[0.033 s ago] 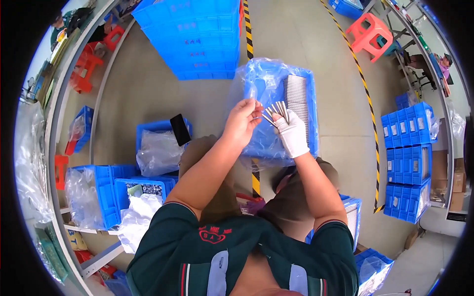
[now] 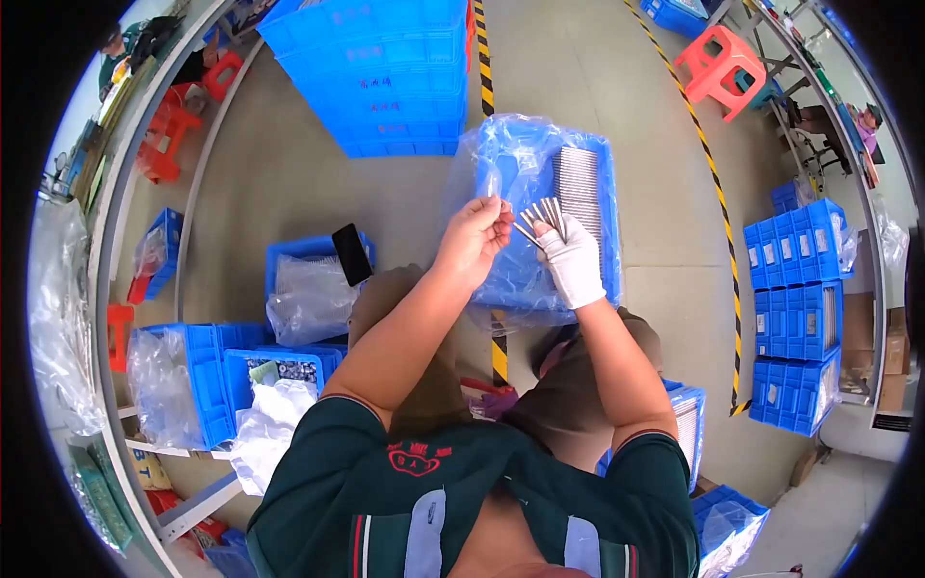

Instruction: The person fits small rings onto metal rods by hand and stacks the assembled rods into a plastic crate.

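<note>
Gripped in my right hand (image 2: 572,265), which wears a white glove with bare fingertips, is a fanned bunch of slim metal rods (image 2: 541,214). The rods point up and to the left. Just left of them is my bare left hand (image 2: 478,236), closed with thumb and fingers pinched together. Whatever may be between those fingers is too small to make out. Both hands are above a blue crate (image 2: 603,159) lined with clear plastic film (image 2: 511,270). Along the crate's right side lies a long, neat row of similar metal rods (image 2: 579,183), partly hidden by my right hand.
Tall stacked blue crates (image 2: 405,106) stand beyond, to the left. A black phone (image 2: 351,254) rests on a crate at my left. Nearby, another crate (image 2: 332,358) holds small metal parts. More stacked crates (image 2: 792,323) and a red stool (image 2: 723,69) are on the right.
</note>
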`<state>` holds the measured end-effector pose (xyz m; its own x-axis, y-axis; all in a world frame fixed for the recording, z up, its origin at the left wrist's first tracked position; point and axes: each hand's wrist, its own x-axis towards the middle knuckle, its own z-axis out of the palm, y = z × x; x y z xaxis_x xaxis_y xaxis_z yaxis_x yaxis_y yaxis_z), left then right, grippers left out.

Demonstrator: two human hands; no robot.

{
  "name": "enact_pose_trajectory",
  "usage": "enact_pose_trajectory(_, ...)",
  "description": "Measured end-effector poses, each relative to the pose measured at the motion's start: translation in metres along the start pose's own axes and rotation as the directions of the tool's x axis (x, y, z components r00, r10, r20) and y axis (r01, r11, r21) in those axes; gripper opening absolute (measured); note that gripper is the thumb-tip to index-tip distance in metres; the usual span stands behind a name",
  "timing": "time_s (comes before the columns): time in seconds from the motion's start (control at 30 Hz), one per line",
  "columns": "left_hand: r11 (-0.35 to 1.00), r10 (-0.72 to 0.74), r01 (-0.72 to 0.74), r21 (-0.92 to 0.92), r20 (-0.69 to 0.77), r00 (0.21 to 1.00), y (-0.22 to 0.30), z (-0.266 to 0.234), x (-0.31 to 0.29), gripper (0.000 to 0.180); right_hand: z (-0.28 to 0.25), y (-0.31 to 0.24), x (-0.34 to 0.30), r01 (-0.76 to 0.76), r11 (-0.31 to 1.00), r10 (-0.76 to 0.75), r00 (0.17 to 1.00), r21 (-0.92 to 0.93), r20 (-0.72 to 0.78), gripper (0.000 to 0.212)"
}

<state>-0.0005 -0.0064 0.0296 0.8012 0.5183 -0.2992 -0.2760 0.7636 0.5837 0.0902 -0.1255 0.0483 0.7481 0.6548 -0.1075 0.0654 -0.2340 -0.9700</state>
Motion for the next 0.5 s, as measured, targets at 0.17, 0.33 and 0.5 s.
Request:
enact_pose_trajectory(0.17, 0.987, -0.148, 0.139, 0.081, 0.107, 0.983, -0.002, -0.002, -0.002, 0.013, -0.008, -0.008, -0.002, 0.009, 1.0, -0.009, 0.999, 0.026, -0.032, 0.015)
enact_pose_trajectory(0.33, 0.981, -0.174, 0.161, 0.105, 0.133, 0.976, -0.004, 0.004, -0.004, 0.012, -0.011, -0.007, -0.002, 0.062, 0.997, -0.064, 0.996, -0.035, -0.057, 0.016)
enact_pose_trajectory(0.5, 0.932, -0.059, 0.015, 0.362, 0.11, 0.992, 0.0, 0.009, -0.007, 0.011, -0.017, -0.008, -0.002, 0.153, 0.955, -0.184, 0.978, -0.253, -0.103, 0.016)
